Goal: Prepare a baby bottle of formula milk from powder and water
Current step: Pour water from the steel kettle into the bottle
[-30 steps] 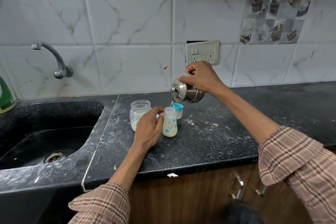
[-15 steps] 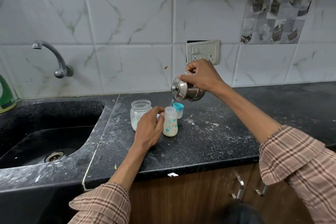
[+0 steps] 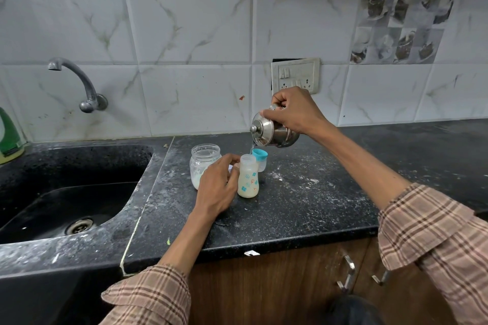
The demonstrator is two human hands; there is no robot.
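Green bottle point(image 3: 9, 134) at 9 o'clock cut by frame edge. Left hand point(image 3: 217, 185) hides jar's point(image 3: 204, 161) lower right. Kettle point(image 3: 273, 133) handle hidden under right hand point(image 3: 294, 111).

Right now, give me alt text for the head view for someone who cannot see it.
The right hand tips a steel kettle over an open baby bottle gripped by the left hand on a black counter, beside a glass jar.

No text, brand, number or sign can be read: the baby bottle point(image 3: 248, 179) bears only small coloured printed figures, and the label on the green bottle point(image 3: 9, 134) at the left edge is too blurred to make out.
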